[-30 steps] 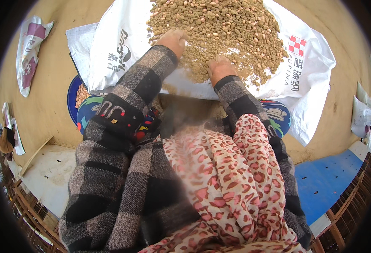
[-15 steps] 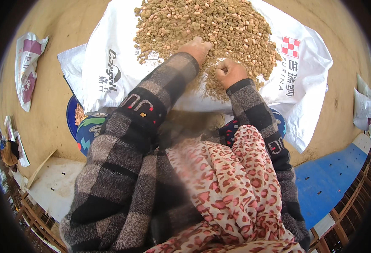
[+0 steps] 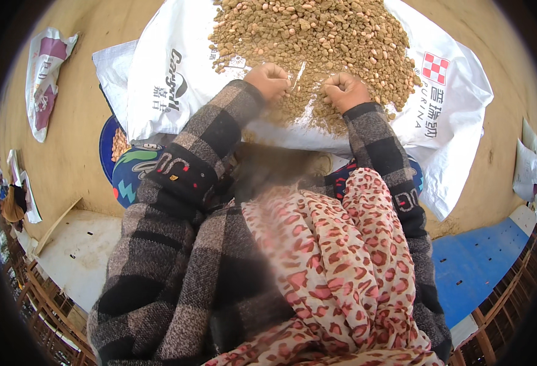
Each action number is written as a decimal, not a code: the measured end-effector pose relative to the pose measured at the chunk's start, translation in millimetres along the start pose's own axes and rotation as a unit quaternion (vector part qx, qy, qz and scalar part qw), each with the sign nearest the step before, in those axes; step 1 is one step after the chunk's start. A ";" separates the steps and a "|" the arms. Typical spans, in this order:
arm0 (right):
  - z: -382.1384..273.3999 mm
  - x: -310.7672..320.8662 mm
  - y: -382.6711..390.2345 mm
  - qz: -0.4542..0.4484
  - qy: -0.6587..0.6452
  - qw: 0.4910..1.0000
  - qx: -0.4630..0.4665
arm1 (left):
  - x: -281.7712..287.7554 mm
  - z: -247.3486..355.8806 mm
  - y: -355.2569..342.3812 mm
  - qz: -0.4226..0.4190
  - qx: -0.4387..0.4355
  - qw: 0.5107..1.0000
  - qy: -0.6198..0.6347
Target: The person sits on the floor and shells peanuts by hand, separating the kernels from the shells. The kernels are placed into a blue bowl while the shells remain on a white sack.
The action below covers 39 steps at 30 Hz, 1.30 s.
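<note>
A big white woven plastic sack (image 3: pixel 158 79) is lying flat on the tan floor, carrying a heap of small brown pellets (image 3: pixel 317 36). Both hands have drawn back to the heap's near edge: left hand (image 3: pixel 270 80) and right hand (image 3: pixel 343 91) are curling into fists, seemingly gathering pellets.

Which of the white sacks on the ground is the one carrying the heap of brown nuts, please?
The large white sack under both hands; the small sack far left lies bare.
</note>
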State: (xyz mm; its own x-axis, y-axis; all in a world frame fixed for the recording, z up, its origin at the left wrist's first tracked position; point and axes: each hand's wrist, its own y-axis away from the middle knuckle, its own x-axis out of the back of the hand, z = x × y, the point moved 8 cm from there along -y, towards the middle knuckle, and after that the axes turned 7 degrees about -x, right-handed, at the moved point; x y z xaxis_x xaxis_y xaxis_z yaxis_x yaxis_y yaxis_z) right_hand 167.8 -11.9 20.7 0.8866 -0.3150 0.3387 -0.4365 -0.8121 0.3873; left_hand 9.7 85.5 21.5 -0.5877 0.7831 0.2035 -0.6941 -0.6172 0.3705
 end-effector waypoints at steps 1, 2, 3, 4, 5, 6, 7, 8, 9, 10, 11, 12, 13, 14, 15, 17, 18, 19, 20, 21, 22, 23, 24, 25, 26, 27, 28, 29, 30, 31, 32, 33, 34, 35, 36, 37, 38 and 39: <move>2.6 -8.1 -0.8 -0.041 -0.075 0.996 -0.017 | 5.5 -10.2 -1.4 0.014 0.051 0.986 0.158; 1.2 -10.2 -1.3 -0.031 -0.067 0.997 -0.009 | 13.3 -15.8 -3.6 0.036 0.068 0.971 0.228; -3.4 -14.2 -1.6 -0.030 -0.071 0.997 0.012 | 12.8 -16.2 -2.8 0.007 0.061 0.938 0.341; -5.5 -15.9 -1.5 -0.019 -0.075 0.997 0.016 | 13.8 -13.6 -1.6 -0.021 0.051 0.893 0.446; -12.3 -21.7 0.4 -0.024 -0.001 0.998 0.052 | 15.2 -10.8 -0.8 -0.038 0.045 0.839 0.541; -16.8 -27.4 1.5 -0.021 0.072 0.995 0.071 | 19.4 -15.6 -0.6 -0.015 0.061 0.837 0.543; -21.9 -33.9 3.1 -0.020 0.140 0.985 0.096 | 19.5 -14.0 -0.3 -0.029 0.056 0.838 0.542; -29.7 -39.5 4.6 -0.004 0.224 0.965 0.136 | 17.7 -15.2 0.4 -0.026 0.068 0.843 0.533; -31.0 -41.4 3.8 0.021 0.286 0.949 0.129 | 18.7 -18.5 1.6 -0.005 0.087 0.849 0.521; -34.7 -43.8 3.1 0.041 0.335 0.932 0.135 | 23.1 -25.9 0.1 0.080 0.095 0.888 0.443; -39.5 -45.5 3.2 0.062 0.380 0.911 0.145 | 22.2 -24.0 1.1 0.086 0.083 0.943 0.311; -38.7 -50.2 1.8 0.042 0.400 0.907 0.126 | 20.9 -19.2 2.6 0.083 0.062 0.979 0.178; -40.0 -54.3 2.0 0.030 0.433 0.893 0.121 | 20.1 -12.3 2.9 0.077 0.039 0.995 0.040; -40.8 -57.0 1.9 0.019 0.467 0.878 0.107 | 14.4 7.7 4.7 0.088 -0.064 0.983 -0.148; -41.8 -58.7 2.5 0.009 0.499 0.861 0.095 | 1.0 14.7 7.9 0.057 -0.101 0.964 -0.241; -49.0 -64.5 6.0 0.006 0.533 0.841 0.090 | -20.6 15.3 12.0 -0.025 -0.109 0.902 -0.418; -52.3 -66.7 7.1 -0.005 0.542 0.835 0.093 | -25.2 16.8 14.0 -0.031 -0.118 0.890 -0.440; -53.7 -66.9 6.9 -0.010 0.552 0.830 0.084 | -29.4 20.0 16.3 -0.030 -0.138 0.878 -0.457; -54.1 -67.5 6.2 -0.025 0.553 0.829 0.079 | -32.5 22.5 16.8 -0.031 -0.153 0.868 -0.472; -52.8 -70.6 5.3 -0.046 0.554 0.828 0.073 | -33.7 21.4 16.2 -0.036 -0.146 0.870 -0.469; -52.3 -70.0 3.1 -0.063 0.540 0.836 0.077 | -35.2 19.6 14.4 -0.042 -0.135 0.874 -0.466; -48.1 -69.5 0.0 -0.077 0.534 0.840 0.061 | -35.3 17.7 11.7 -0.049 -0.122 0.879 -0.458; -44.2 -69.0 -5.6 -0.090 0.532 0.841 0.044 | -34.1 16.4 10.5 -0.042 -0.111 0.879 -0.461; -42.3 -67.1 -10.4 -0.089 0.530 0.843 0.040 | -29.4 16.6 8.2 -0.026 -0.102 0.892 -0.439; -40.2 -64.6 -13.6 -0.077 0.521 0.849 0.035 | -23.8 16.0 5.3 -0.019 -0.091 0.907 -0.410; -41.1 -61.4 -15.7 -0.052 0.514 0.855 0.042 | -18.8 12.7 3.5 -0.016 -0.066 0.922 -0.380; -40.3 -60.2 -15.4 -0.056 0.497 0.865 0.049 | -8.5 4.2 3.8 0.011 -0.009 0.968 -0.252; -43.8 -54.4 -14.0 -0.020 0.449 0.892 0.056 | -3.1 -6.1 5.4 0.041 0.049 0.995 -0.077; -46.7 -51.0 -10.3 -0.015 0.391 0.918 0.067 | 0.2 -15.6 7.6 0.072 0.105 0.987 0.101; -47.4 -44.6 -7.5 0.008 0.347 0.937 0.049 | -0.4 -23.7 10.8 0.102 0.156 0.943 0.276; -55.9 -42.7 -0.2 0.036 0.286 0.954 0.080 | -1.7 -24.6 12.6 0.126 0.154 0.902 0.384; -66.8 -50.6 6.5 0.000 0.254 0.957 0.139 | -5.4 -20.6 11.3 0.098 0.143 0.883 0.437; -75.3 -56.4 12.0 -0.012 0.237 0.956 0.171 | -10.6 -14.6 11.0 0.064 0.121 0.860 0.492; -89.5 -62.6 18.1 -0.033 0.199 0.950 0.237 | -12.5 -7.5 10.5 0.029 0.100 0.834 0.543; -89.5 -68.7 14.6 -0.072 0.207 0.953 0.209 | -11.7 -6.9 9.8 0.056 0.094 0.803 0.586; -96.4 -60.8 11.2 -0.003 0.247 0.944 0.217 | -3.0 -13.8 11.8 0.106 0.115 0.806 0.571; -107.2 -52.7 8.7 0.054 0.270 0.927 0.255 | 6.2 -16.7 13.3 0.135 0.124 0.800 0.571; -118.7 -45.6 10.6 0.119 0.276 0.903 0.308 | 16.5 -20.2 15.2 0.166 0.133 0.794 0.569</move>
State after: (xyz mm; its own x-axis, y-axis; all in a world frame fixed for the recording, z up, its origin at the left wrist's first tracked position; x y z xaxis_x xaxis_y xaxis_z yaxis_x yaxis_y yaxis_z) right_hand 104.6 52.3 111.2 0.4928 -0.3619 0.7913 -0.2867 -0.9261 -0.2451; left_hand -18.9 87.5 12.2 -0.8204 -0.0897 -0.5647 -0.3985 -0.6185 0.6772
